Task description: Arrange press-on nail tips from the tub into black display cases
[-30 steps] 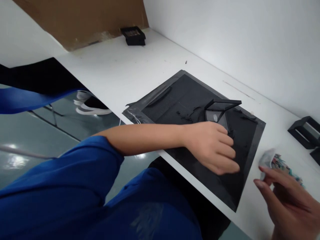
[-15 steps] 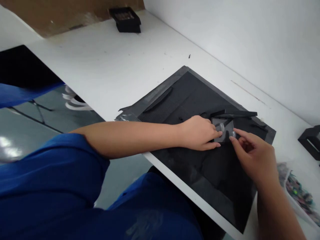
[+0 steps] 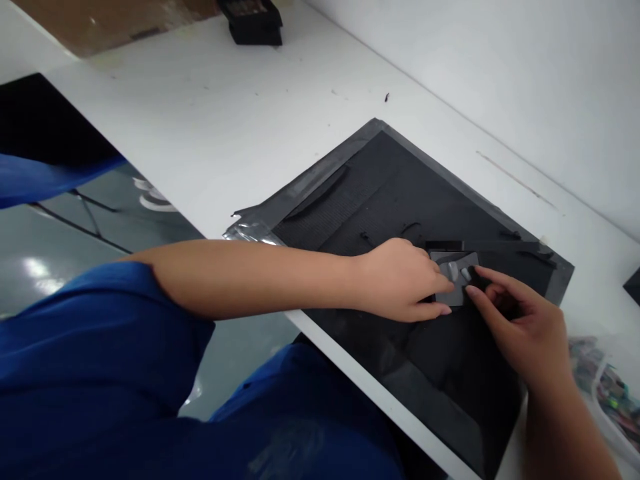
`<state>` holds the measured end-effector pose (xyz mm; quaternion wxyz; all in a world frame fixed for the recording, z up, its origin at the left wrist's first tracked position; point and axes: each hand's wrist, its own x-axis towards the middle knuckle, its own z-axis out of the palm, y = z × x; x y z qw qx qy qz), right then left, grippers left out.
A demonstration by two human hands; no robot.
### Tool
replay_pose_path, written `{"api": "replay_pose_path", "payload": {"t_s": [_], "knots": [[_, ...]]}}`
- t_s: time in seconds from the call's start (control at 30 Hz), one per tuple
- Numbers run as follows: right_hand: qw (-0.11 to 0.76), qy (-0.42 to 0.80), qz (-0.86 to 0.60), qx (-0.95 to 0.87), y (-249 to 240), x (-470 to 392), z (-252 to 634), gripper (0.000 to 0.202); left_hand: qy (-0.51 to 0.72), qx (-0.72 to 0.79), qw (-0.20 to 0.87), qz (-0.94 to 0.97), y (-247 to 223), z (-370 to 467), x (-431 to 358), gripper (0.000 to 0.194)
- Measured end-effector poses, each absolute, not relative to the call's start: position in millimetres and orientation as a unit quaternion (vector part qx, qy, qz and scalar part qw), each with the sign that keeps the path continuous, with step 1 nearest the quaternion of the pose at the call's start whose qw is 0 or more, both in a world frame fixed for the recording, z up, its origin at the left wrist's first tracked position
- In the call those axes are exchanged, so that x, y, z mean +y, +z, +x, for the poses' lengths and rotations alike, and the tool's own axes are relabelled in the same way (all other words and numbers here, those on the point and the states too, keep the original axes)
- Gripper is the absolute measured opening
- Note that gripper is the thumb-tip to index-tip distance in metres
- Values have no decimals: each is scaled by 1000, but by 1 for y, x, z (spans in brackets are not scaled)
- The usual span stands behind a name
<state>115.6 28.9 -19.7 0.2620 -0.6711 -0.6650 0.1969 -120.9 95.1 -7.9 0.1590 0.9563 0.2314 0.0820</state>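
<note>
A small grey plate (image 3: pixel 453 297) lies on a black mat (image 3: pixel 400 180), with a first clear piece (image 3: pixel 453 271) and a second clear piece (image 3: pixel 466 274) on its upper part. The fingertips of my left hand (image 3: pixel 413 280) rest on the plate's left side and lower edge, fingers spread, holding nothing. To the right of the plate is my right hand (image 3: pixel 525 317), its thumb and forefinger apart beside the second piece, with nothing between them. Its other fingers are curled. Just above the plate sits a dark bar (image 3: pixel 445 245).
The mat is on a white table (image 3: pixel 200 133) against a wall. A black box (image 3: pixel 255 23) stands at the back, another black object (image 3: pixel 634 283) at the right edge. A bag of colourful small items (image 3: pixel 607 383) lies at the lower right. A chair stands at the left.
The thumb and forefinger of my right hand have let go of the second clear piece, which now lies on the plate closer to the first. The whole view has shifted slightly.
</note>
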Motion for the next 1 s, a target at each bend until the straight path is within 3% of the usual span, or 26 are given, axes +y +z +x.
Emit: {"api": "replay_pose_path", "payload": {"t_s": [0.17,0.47,0.7,1.0], "knots": [[282,176,-672,-662,-21,27,110,32,82,319,170,929,-3,-120,92,46],[299,96,-646,-696,-25,28,97,19,61,280,146,947,-4,-120,92,50],[259,0,-624,-737,-24,28,90,20,50,276,139,950,-3,-120,91,48],[251,4,-611,-751,-25,29,90,22,31,299,128,945,0,-120,94,46]]}}
